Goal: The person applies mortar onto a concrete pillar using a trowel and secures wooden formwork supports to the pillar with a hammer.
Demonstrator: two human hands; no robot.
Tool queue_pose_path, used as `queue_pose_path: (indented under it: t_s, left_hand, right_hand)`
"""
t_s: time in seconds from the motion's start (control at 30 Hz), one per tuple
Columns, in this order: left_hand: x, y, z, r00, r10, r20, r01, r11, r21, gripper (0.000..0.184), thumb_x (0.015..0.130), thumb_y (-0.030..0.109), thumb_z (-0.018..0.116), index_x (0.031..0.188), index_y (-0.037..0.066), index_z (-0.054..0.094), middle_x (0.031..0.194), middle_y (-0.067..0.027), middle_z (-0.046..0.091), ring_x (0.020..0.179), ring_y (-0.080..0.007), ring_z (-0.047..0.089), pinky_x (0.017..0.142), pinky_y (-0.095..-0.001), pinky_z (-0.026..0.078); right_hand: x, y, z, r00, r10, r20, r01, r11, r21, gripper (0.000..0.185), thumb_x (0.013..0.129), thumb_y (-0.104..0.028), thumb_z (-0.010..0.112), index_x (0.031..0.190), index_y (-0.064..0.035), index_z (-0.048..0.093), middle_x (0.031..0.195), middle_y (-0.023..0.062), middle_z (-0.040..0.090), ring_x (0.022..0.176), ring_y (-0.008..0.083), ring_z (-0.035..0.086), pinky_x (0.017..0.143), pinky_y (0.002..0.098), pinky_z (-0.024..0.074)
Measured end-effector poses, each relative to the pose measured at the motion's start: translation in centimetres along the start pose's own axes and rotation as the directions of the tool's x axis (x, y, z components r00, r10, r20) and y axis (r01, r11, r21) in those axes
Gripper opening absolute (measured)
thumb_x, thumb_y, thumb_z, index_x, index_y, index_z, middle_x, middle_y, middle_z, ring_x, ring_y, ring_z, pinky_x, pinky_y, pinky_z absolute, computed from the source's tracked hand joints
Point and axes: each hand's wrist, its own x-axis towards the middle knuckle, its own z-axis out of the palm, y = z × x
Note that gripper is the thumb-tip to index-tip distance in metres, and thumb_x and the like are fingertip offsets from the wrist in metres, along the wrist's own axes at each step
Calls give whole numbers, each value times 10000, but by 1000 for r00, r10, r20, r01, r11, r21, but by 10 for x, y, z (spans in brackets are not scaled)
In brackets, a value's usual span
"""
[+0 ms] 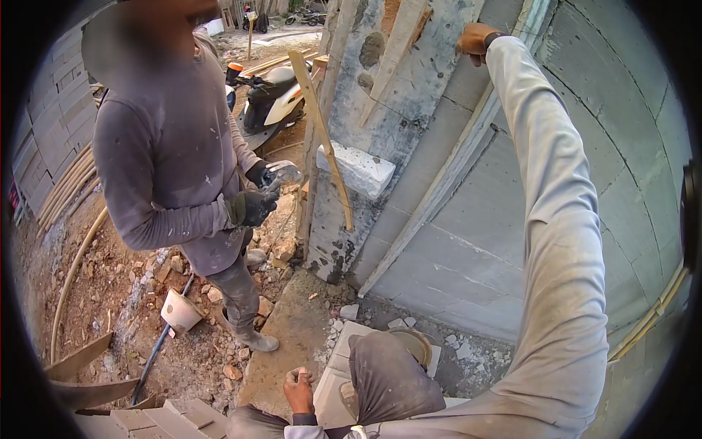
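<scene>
My right hand is raised at the upper part of the wall, its fingers curled closed beside a grey, mortar-stained board. Anything inside those fingers is hidden. Low in front of me, my left hand is also curled closed near my knee, and its contents cannot be made out. A long pale strip runs up the grey block wall below my right hand. Against the board sits a white block, with a thin wooden stick slanting across it.
A co-worker in dark gloves stands at the left, hands together around something greyish. Rubble and a bucket lie on the ground there. Pale blocks are under and beside my legs. A motorbike is parked behind the co-worker.
</scene>
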Motion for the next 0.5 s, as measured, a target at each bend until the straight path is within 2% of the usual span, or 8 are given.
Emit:
queue_pose_path:
  t_s: [0.07, 0.13, 0.2, 0.27, 0.33, 0.4, 0.47, 0.5]
  left_hand:
    - [2, 2, 9, 1000, 2, 18, -2, 1000, -7, 218, 873, 168, 558, 893, -49, 548, 751, -98, 618, 628, -149, 599, 570, -249, 467]
    - [3, 4, 10, 999, -35, 18, 35, 999, 1, 212, 872, 161, 560, 890, -50, 547, 749, -93, 613, 632, -151, 595, 583, -255, 472]
    - [0, 6, 9, 1000, -17, 27, 16, 999, 34, 207, 872, 156, 560, 885, -50, 547, 747, -91, 612, 631, -150, 595, 587, -255, 473]
    - [-3, 7, 9, 999, -26, 36, 24, 999, 42, 204, 871, 155, 561, 879, -48, 548, 746, -90, 612, 627, -147, 595, 583, -255, 468]
    - [-5, 12, 7, 998, -52, 28, 52, 998, 25, 203, 869, 157, 564, 871, -45, 551, 747, -90, 613, 619, -144, 595, 570, -253, 460]
    - [1, 0, 1, 999, -37, 13, 37, 999, 16, 200, 869, 157, 564, 863, -42, 553, 749, -87, 616, 609, -141, 594, 548, -253, 445]
    - [5, -3, 0, 999, -29, 12, 29, 999, 34, 200, 868, 155, 565, 858, -45, 553, 750, -90, 617, 604, -141, 596, 534, -252, 438]
    - [6, -1, -2, 999, -29, 17, 28, 998, 59, 201, 868, 152, 565, 857, -48, 552, 750, -94, 618, 604, -142, 598, 532, -251, 438]
  right_hand:
    - [2, 4, -5, 1000, 3, 4, -3, 1000, -16, 293, 722, -174, 478, 572, 8, 652, 603, 135, 639, 525, 249, 599, 546, 363, 485]
    - [26, -1, -4, 984, 123, 126, -115, 991, -71, 300, 733, -171, 472, 564, 4, 648, 608, 138, 641, 527, 250, 601, 546, 367, 488]
    - [3, 6, -6, 992, -120, 42, 120, 993, -1, 290, 759, -164, 463, 629, 18, 648, 612, 147, 639, 518, 246, 595, 538, 377, 484]
    - [39, 11, 6, 985, 140, 103, -141, 990, -2, 278, 762, -155, 462, 649, 26, 640, 597, 145, 630, 497, 241, 579, 514, 382, 468]
    - [-30, -19, -35, 995, -98, -1, 98, 994, 43, 269, 758, -155, 469, 644, 28, 629, 576, 140, 612, 477, 234, 556, 487, 384, 442]
    - [2, -13, -44, 987, 147, 72, -154, 983, 101, 245, 752, -144, 482, 626, 18, 616, 548, 130, 579, 447, 221, 510, 440, 382, 391]
    - [-24, -24, -70, 999, 11, -50, -10, 1000, 12, 227, 705, -204, 550, 522, -101, 638, 509, 63, 589, 426, 155, 535, 406, 329, 418]
    - [-27, -22, -70, 998, -48, -45, 50, 998, 48, 246, 718, -258, 546, 549, -123, 662, 553, 80, 626, 438, 192, 555, 425, 349, 439]
